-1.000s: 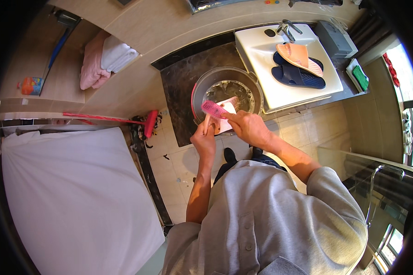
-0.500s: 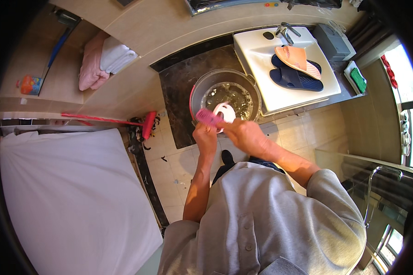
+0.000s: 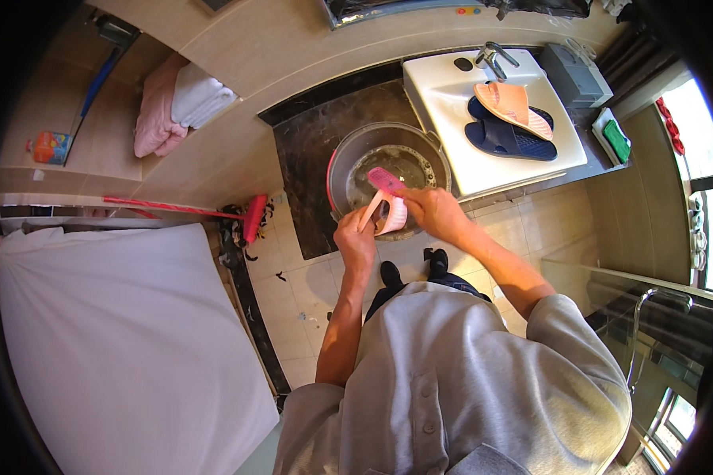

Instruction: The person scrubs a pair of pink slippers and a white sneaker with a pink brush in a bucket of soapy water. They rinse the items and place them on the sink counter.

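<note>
My left hand (image 3: 355, 240) is closed around the end of a light peach slipper (image 3: 394, 221), tilted so its strap opening shows. My right hand (image 3: 437, 215) grips a pink scrubbing brush (image 3: 385, 180), whose head lies against the slipper's upper edge. Both hands work over the near side of a grey bucket (image 3: 342, 162) with cloudy, foamy water (image 3: 410, 161) in it. Another peach slipper (image 3: 505, 101) rests in the white sink (image 3: 471, 180) on the right, on top of a pair of navy slippers (image 3: 509, 141).
The bucket stands on a dark stone counter (image 3: 299, 150). Behind the sink is a chrome faucet (image 3: 493, 59), with a grey box (image 3: 576, 75) beside it. A red broom (image 3: 253, 219) lies left, near a white-covered surface (image 3: 127, 340). Folded towels (image 3: 162, 119) sit in a wall niche.
The slipper has been turned so its strap opening now faces me. My right hand has shifted slightly right, and the brush head has moved up and right, from over my left hand to the slipper's edge.
</note>
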Demonstrator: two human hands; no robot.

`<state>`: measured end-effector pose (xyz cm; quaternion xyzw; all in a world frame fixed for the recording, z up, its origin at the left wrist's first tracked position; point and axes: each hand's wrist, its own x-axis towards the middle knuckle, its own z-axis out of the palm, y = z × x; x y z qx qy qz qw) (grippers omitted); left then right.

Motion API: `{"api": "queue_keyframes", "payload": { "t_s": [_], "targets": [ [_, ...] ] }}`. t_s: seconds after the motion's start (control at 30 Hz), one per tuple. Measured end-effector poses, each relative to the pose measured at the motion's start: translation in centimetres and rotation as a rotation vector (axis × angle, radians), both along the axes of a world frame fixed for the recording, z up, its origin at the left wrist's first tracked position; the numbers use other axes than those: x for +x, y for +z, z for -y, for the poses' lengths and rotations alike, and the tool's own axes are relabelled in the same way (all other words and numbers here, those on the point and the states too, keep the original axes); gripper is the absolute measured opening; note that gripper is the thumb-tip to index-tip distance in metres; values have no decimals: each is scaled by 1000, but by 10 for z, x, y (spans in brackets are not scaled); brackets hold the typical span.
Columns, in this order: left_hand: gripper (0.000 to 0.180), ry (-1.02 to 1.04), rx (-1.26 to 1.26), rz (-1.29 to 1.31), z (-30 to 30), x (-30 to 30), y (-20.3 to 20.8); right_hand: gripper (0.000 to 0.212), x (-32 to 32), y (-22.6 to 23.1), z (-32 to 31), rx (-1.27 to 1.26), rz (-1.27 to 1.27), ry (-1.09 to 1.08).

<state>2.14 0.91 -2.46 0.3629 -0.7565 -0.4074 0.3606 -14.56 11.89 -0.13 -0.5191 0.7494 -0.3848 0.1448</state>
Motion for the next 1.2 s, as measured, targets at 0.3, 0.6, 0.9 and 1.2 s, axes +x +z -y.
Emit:
{"api": "queue_keyframes", "payload": {
  "t_s": [0.3, 0.6, 0.9, 1.2],
  "targets": [
    [15, -33, 106, 33, 10, 8, -10, 32, 42, 49, -9, 13, -111, 96],
    [29, 69, 78, -90, -4, 9, -23, 28, -2, -7, 0, 49, 195, -98],
    [24, -29, 140, -57, 11, -4, 0, 29, 16, 18, -1, -50, 145, -88],
    [12, -118, 36, -71, 21, -26, 0, 39, 51, 61, -12, 73, -181, 52]
  ]
}}
